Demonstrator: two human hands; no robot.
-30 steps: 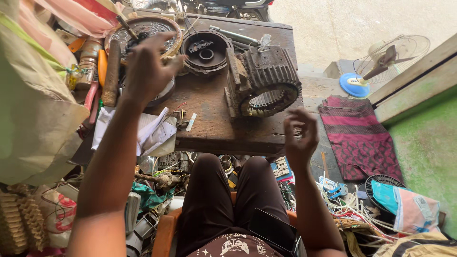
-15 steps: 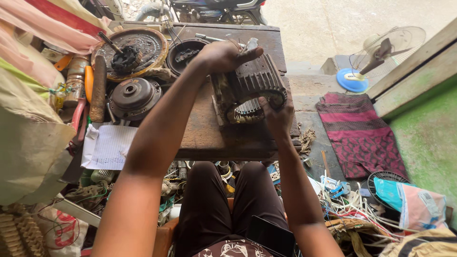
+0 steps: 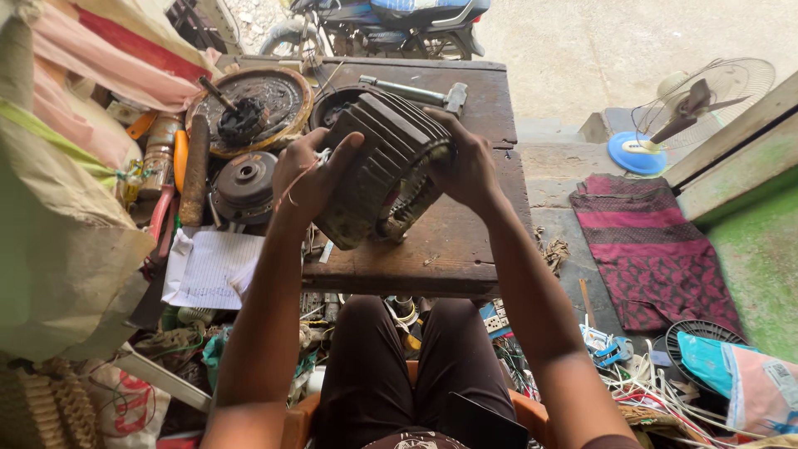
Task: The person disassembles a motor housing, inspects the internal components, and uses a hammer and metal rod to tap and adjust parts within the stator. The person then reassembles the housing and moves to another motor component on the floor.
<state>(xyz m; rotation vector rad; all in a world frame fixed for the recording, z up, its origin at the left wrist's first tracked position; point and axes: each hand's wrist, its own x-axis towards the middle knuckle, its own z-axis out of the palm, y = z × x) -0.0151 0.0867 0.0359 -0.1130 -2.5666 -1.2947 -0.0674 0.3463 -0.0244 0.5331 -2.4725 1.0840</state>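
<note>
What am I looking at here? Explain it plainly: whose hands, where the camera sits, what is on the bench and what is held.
The camera is worn on a seated person's head and looks down, so both arms belong to that person. The left hand and right hand grip a ribbed grey motor housing from either side, tilted, its lower edge at the wooden bench. On the bench lie a round metal disc, a smaller pulley-like part, a hammer and, hanging off its left edge, a lined paper sheet. To the right, a small fan and a striped mat sit on the floor.
</note>
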